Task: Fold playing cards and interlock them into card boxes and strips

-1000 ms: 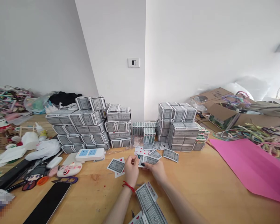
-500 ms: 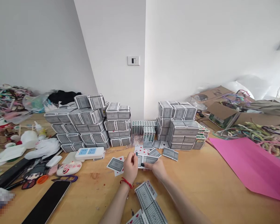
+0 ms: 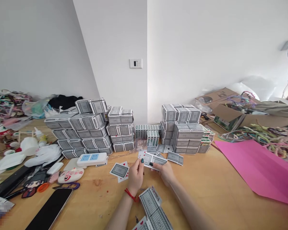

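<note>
Two playing cards (image 3: 156, 159) with grey patterned backs lie end to end in my right hand (image 3: 167, 172). Its thumb presses on top, and the other fingers are beneath. My left hand (image 3: 135, 175), with a red cord bracelet at the wrist, is closed beside the cards' left end. What its fingers pinch, if anything, is hidden. Several loose cards (image 3: 175, 157) lie just beyond my hands. Left of my left hand, a face-down card (image 3: 120, 170) overlaps a heart card. Between my forearms sits a block made of cards (image 3: 150, 201), with heart faces at its edges.
Stacked card blocks rise at left (image 3: 88, 129) and right (image 3: 188, 137), with green-and-white card boxes (image 3: 153, 138) between. A white power strip (image 3: 92, 158), phone (image 3: 50, 209) and small crafts lie left. Pink paper (image 3: 252, 169), a cardboard box (image 3: 261, 123) and coloured yarn (image 3: 268, 139) are right.
My right hand has moved slightly right, and the held cards have tilted and risen a little. My left hand has drawn slightly nearer to me at the cards' left end.
</note>
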A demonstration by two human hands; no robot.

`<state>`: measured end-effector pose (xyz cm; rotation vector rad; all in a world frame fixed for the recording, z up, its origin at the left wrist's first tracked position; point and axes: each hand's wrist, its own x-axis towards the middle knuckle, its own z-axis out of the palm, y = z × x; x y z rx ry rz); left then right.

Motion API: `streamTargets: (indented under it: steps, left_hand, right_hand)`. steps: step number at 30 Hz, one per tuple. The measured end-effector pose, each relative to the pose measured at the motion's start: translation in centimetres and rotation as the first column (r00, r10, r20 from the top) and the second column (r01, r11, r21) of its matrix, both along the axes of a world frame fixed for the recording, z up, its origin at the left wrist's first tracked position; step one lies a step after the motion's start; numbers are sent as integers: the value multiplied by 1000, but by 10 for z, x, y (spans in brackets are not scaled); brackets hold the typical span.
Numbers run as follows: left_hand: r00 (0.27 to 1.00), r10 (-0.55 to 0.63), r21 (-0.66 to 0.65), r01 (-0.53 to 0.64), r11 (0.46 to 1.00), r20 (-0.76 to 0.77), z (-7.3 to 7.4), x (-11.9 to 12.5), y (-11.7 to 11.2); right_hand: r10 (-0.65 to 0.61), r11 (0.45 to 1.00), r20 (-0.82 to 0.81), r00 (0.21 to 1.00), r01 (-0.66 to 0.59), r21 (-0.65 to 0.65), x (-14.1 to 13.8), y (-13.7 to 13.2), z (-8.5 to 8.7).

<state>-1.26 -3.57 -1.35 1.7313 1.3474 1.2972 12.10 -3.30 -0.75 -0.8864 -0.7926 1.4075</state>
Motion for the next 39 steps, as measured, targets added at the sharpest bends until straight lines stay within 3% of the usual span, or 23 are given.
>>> streamTargets:
  steps: [4,13,21,26,31,35,39]
  left_hand:
    - [993,-118,-53,117,992,-17,-5,-2,4]
    - [982,-121,-31,118,993,-142,2,-8,6]
    - [983,-175,-208,184,961,62,-3,-7,9]
    - [992,-127,-192,121,974,-14,-7,-7,12]
    - [999,-32,-110,29,994,-33,-3,-7,11]
    - [993,-42,-59,48,997,109,2,-5,9]
    - [969,-16,-50,29,998,248,4,-4,6]
  right_hand:
    - [0,1000,-1,1000,0,-3,3,2,-2]
    - [4,999,79,997,-7,43,3,0,1]
    - [-8,995,169,986,-9,103,5,0,1]
    - [57,993,185,981,-74,88,4,-1,0]
    - [-13,998,79,997,8,65,5,6,-14]
    - [-73,993,118,990,61,106,7,6,-16]
    - [-65,989,236,970,31,144,6,3,-11]
